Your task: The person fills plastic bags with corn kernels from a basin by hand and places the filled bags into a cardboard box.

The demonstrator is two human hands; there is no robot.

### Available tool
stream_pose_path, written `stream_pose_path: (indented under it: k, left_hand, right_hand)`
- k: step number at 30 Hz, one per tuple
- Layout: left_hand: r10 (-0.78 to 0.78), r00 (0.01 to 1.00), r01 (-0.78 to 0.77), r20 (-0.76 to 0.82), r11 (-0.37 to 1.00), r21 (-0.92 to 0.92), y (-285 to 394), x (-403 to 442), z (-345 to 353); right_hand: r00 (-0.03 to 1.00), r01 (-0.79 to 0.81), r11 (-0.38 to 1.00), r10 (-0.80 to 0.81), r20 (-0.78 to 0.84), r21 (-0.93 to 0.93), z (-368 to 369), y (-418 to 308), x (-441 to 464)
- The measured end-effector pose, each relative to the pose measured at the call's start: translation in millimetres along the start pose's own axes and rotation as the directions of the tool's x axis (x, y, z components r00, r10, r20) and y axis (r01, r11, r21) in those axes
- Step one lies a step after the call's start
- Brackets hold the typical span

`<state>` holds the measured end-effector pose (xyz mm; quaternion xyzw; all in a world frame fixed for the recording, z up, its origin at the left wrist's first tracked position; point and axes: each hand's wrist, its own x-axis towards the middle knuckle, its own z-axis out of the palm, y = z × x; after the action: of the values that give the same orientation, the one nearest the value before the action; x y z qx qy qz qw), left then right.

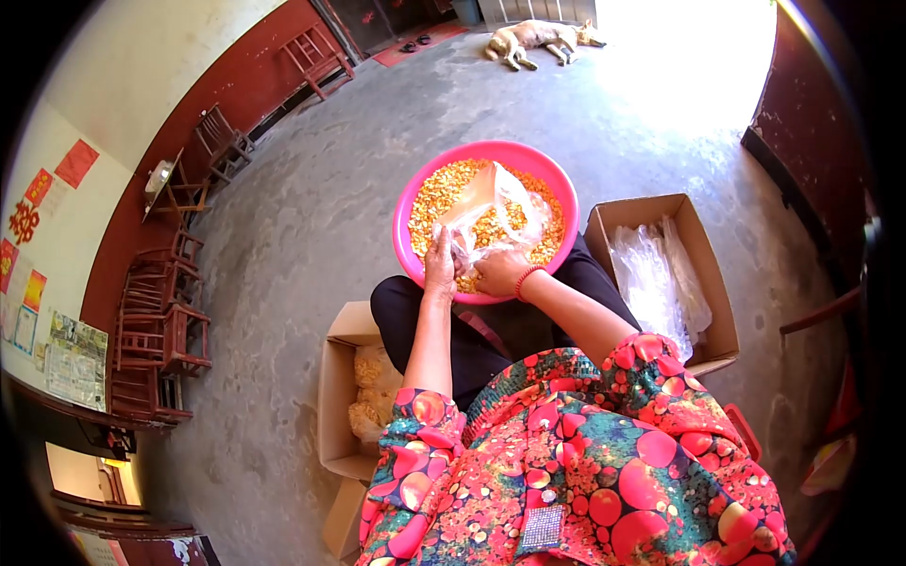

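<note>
A bright pink basin (404, 247) full of yellow-orange corn kernels (444, 185) rests over my lap. Inside it lies a clear plastic bag (483, 196), its sides spread, with kernels visible through and around it. My left hand (441, 264) pinches the bag's near left edge between thumb and fingers. Down at the near side of the basin, my right hand (503, 272), with a red bracelet at the wrist, curls among the kernels beside the bag. Its fingertips are hidden, so what it grips cannot be made out.
To the right stands a cardboard box (722, 311) of clear plastic bags (651, 274). Another cardboard box (338, 415) at my left contains filled bags of corn (370, 396). A dog (536, 40) lies on the floor ahead; wooden chairs (156, 330) line the left wall.
</note>
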<state>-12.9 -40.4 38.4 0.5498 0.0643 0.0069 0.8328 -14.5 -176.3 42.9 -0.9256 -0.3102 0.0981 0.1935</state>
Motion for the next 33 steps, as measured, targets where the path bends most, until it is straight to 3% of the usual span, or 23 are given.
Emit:
stream_pose_path:
  k: [6, 9, 12, 13, 14, 15, 16, 19, 24, 26, 27, 29, 31, 33]
  left_hand:
    - [0.015, 1.000, -0.015, 0.009, 1.000, 0.001, -5, 1, -2]
    - [-0.001, 1.000, 0.001, -0.005, 1.000, -0.008, -6, 0, -2]
    - [0.025, 0.998, -0.025, -0.056, 1.000, -0.002, -6, 6, -5]
    - [0.037, 0.998, -0.037, -0.049, 0.999, -0.001, -8, 9, -7]
    - [0.049, 0.998, -0.049, -0.042, 0.999, 0.001, -9, 9, -9]
    - [0.049, 0.998, -0.049, -0.044, 0.999, 0.000, -10, 10, -10]
    - [0.055, 0.997, -0.055, -0.054, 0.998, -0.002, -11, 11, -10]
    - [0.060, 0.996, -0.060, -0.064, 0.998, -0.009, -11, 9, -9]
    - [0.053, 0.997, -0.054, -0.061, 0.999, -0.009, -11, 11, -10]
    - [0.063, 0.996, -0.062, -0.062, 0.998, 0.019, -11, 11, -11]
    - [0.063, 0.996, -0.061, -0.063, 0.998, 0.019, -12, 11, -11]
    - [0.055, 0.992, -0.051, -0.113, 0.998, 0.035, -12, 9, -7]
    - [0.076, 0.989, -0.074, -0.128, 0.997, 0.025, -11, 7, -1]
    - [0.095, 0.985, -0.093, -0.145, 0.995, 0.020, -4, 5, 1]
  right_hand:
    - [0.996, -0.061, 0.996, 0.065, 0.062, -0.071, 6, 0, 7]
    - [1.000, -0.016, 0.997, 0.015, 0.017, 0.072, 16, 16, 11]
    - [1.000, -0.009, 0.938, 0.009, 0.003, 0.347, 15, 31, 19]
    - [1.000, -0.009, 0.938, 0.008, 0.007, 0.346, 9, 32, 16]
    - [0.978, -0.194, 0.779, 0.109, 0.176, 0.596, 0, 31, 12]
    - [0.920, -0.383, 0.533, 0.151, 0.361, 0.754, -10, 29, 6]
    - [0.914, -0.404, 0.347, 0.137, 0.381, 0.846, -19, 24, -1]
    - [0.873, -0.488, 0.299, 0.197, 0.447, 0.820, -31, 25, -4]
    - [0.885, -0.461, 0.138, -0.005, 0.466, 0.877, -38, 37, -1]
    - [0.923, -0.382, 0.002, 0.062, 0.381, 0.924, -44, 33, 5]
    - [0.922, -0.382, 0.002, 0.062, 0.381, 0.924, -44, 35, 9]
    - [0.970, -0.175, -0.052, 0.162, 0.182, 0.983, -42, 41, 18]
    - [0.947, -0.224, -0.060, 0.222, 0.232, 0.973, -46, 47, 27]
    - [0.900, -0.122, -0.070, 0.414, 0.140, 0.990, -45, 45, 37]
